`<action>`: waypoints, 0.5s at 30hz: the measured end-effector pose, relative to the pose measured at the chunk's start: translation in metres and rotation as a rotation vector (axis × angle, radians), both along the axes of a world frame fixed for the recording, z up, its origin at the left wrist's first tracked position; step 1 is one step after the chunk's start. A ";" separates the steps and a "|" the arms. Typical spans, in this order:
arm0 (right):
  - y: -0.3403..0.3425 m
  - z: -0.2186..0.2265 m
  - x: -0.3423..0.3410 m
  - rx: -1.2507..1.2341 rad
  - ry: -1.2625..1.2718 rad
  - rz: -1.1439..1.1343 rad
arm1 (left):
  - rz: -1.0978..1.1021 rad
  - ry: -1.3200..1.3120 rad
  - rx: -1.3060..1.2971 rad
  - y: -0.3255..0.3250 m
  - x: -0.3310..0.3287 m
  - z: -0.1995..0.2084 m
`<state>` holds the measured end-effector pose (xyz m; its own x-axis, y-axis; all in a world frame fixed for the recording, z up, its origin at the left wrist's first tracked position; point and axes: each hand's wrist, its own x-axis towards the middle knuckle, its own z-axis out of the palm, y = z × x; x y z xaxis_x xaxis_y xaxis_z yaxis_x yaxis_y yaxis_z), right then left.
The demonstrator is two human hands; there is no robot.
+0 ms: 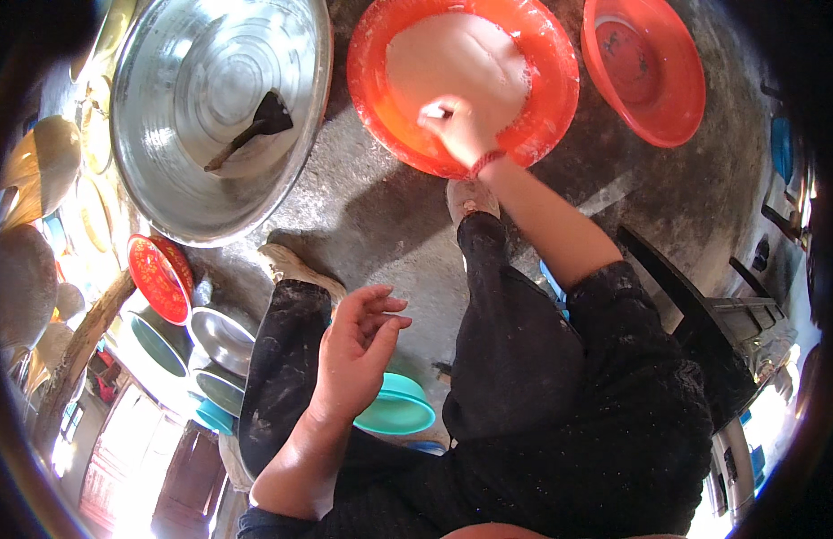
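Note:
My right hand [454,126], with a red band round the wrist, is over the near side of an orange basin [553,108]. Its fingers are curled together and a little blurred, so what they hold, if anything, cannot be made out. Inside that basin lies a smooth, pale, flour-like mass [461,63], and white traces cling to the basin's wall and rim. My left hand [353,350] hangs over my left knee, empty, its fingers loosely bent and apart from the thumb.
A big metal basin [178,202] at the far left holds a dark, wooden-handled scraper [271,117]. Another orange basin [686,99] stands far right. Red patterned bowls [160,278], metal bowls [223,340] and a turquoise basin [394,404] sit nearer. A dark chair [704,314] is at my right.

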<state>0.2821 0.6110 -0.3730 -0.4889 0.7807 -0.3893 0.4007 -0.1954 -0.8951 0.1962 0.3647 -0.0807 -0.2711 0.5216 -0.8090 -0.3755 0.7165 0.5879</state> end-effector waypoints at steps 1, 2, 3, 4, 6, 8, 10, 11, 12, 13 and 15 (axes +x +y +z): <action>0.014 -0.007 0.002 0.235 0.054 -0.060 | 0.018 -0.015 -0.006 0.000 0.000 -0.001; 0.031 -0.016 0.001 0.371 -0.098 -0.092 | 0.006 -0.007 0.001 -0.001 0.000 -0.001; 0.049 -0.026 0.002 0.615 -0.221 -0.014 | 0.008 -0.011 -0.004 -0.001 0.001 -0.001; 0.060 -0.035 0.005 0.703 -0.187 0.042 | 0.024 -0.029 -0.018 -0.001 0.001 -0.002; 0.079 -0.052 0.009 0.857 -0.252 0.090 | 0.012 -0.010 -0.016 -0.001 0.000 -0.001; 0.096 -0.062 0.011 0.934 -0.454 0.173 | 0.017 -0.011 -0.020 -0.002 -0.001 -0.001; 0.105 -0.064 0.011 0.586 -0.489 0.146 | 0.033 -0.022 -0.023 -0.003 -0.002 0.000; 0.106 -0.061 0.010 0.424 -0.503 0.136 | 0.016 -0.013 -0.016 -0.004 -0.002 0.000; 0.105 -0.057 0.009 0.326 -0.481 0.076 | 0.018 -0.016 -0.019 -0.004 -0.003 0.001; 0.101 -0.051 0.008 0.443 -0.516 0.106 | 0.035 -0.029 -0.026 -0.005 -0.004 0.002; 0.083 -0.037 0.006 0.689 -0.628 0.112 | 0.030 -0.021 -0.019 -0.006 -0.005 0.002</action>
<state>0.2885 0.6941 -0.4098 -0.4320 0.8986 -0.0770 0.8344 0.3659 -0.4123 0.1908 0.3583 -0.0785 -0.2690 0.4983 -0.8242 -0.4089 0.7157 0.5661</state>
